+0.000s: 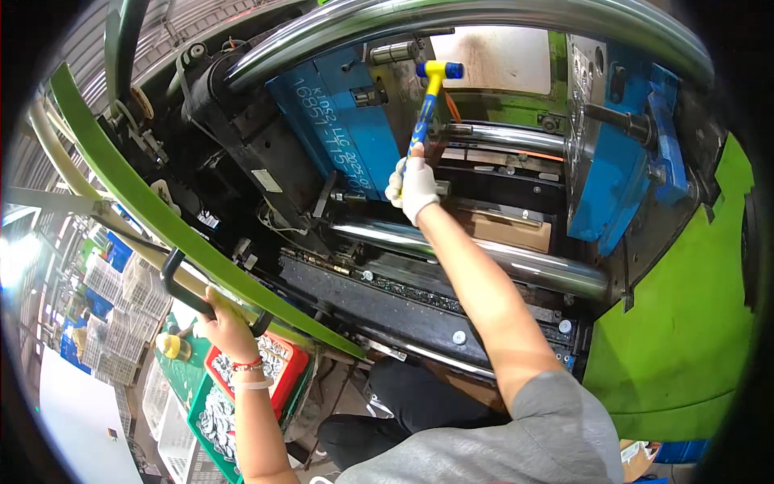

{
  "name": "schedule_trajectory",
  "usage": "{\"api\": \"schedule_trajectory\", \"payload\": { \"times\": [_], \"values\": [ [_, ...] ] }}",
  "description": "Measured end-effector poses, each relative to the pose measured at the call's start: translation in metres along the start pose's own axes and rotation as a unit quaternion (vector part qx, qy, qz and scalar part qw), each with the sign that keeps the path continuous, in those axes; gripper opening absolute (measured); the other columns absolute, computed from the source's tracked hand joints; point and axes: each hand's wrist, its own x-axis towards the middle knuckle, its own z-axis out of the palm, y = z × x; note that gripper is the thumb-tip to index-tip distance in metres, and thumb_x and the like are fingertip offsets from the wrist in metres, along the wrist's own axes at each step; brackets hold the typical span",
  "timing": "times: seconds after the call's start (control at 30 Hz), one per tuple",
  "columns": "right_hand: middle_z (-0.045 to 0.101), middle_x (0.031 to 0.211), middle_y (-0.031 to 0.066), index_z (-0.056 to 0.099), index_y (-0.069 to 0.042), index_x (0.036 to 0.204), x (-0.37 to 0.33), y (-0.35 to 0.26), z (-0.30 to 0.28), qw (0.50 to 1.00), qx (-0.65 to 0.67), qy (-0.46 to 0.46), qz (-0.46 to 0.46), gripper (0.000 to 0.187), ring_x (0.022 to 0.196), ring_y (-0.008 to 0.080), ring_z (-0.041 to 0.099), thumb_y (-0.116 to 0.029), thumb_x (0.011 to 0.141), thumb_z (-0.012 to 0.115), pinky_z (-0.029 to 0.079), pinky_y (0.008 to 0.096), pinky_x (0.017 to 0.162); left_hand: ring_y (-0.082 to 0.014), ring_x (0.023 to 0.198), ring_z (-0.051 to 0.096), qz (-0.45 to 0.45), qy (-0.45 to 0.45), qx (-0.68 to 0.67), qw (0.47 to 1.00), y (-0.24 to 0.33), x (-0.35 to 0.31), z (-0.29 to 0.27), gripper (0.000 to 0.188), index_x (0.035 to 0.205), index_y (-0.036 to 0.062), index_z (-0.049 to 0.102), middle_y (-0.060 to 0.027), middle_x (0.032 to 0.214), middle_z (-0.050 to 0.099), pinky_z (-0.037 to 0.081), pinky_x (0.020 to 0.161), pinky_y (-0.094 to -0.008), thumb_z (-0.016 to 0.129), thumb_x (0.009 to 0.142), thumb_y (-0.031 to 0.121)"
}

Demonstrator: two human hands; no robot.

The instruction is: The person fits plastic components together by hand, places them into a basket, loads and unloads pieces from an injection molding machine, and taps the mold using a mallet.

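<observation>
My right hand (418, 187), in a white glove, is closed around the handle of a mallet (425, 121). The mallet is yellow and blue, and its head points up, away from me. It is held between two blue mould halves of a large machine, nearer the left mould half (375, 141) than the right mould half (601, 173). Whether its head touches anything I cannot tell. Bare, with bands at the wrist, my left hand (228, 329) grips the black handle (185, 292) on a curved green door (165, 218).
Polished steel bars (516, 262) cross the machine's opening above and below my right arm. A green panel (669, 323) stands at the right. At lower left are a red tray (292, 363) and a green tray (211, 436) of small metal parts. White crates (109, 347) are stacked beyond.
</observation>
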Motion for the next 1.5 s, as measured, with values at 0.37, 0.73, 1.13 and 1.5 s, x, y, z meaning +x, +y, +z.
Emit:
{"api": "schedule_trajectory", "payload": {
  "times": [0.37,0.73,1.13,1.5],
  "values": [
    [0.038,0.044,0.0024,0.041,-0.015,0.063,-0.014,-0.019,-0.031,0.956,0.184,0.034,-0.227,0.053,0.029,0.0159,0.035,-0.064,0.085,0.042,0.025,0.0284,0.027,-0.0028,0.046,0.038,0.004,0.000,0.014,1.000,-0.027,0.014,-0.010,0.023,0.081,0.0070,0.053,0.0055,0.056,0.042,0.029,0.041,-0.0205,0.054,0.092,0.027],
    [0.039,0.044,0.0015,0.044,-0.015,0.066,-0.051,-0.010,-0.042,0.980,0.112,0.070,-0.148,0.054,0.029,0.0150,0.035,-0.066,0.084,0.039,0.025,0.0270,0.027,-0.0043,0.043,0.039,0.028,-0.009,0.031,0.999,-0.045,0.010,-0.021,0.024,0.081,0.0067,0.048,0.0042,0.055,0.042,0.029,0.039,-0.0205,0.055,0.092,0.027],
    [0.036,0.042,0.0017,0.045,-0.014,0.066,-0.025,0.010,-0.051,0.990,0.114,0.079,0.001,0.054,0.028,0.0148,0.034,-0.065,0.083,0.043,0.024,0.0257,0.026,-0.0030,0.045,0.037,-0.039,-0.003,-0.007,0.999,-0.023,0.003,-0.013,0.022,0.081,0.0081,0.051,0.0050,0.056,0.042,0.028,0.040,-0.0202,0.053,0.093,0.027],
    [0.035,0.045,-0.0025,0.045,-0.016,0.065,-0.023,0.020,-0.033,0.976,0.184,0.016,0.114,0.046,0.034,0.0137,0.035,-0.056,0.089,0.042,0.027,0.0262,0.030,-0.0023,0.046,0.036,-0.011,0.048,0.063,0.997,-0.001,-0.003,-0.003,0.025,0.077,0.0057,0.048,0.0056,0.056,0.039,0.028,0.041,-0.0203,0.054,0.093,0.024]
  ]
}}
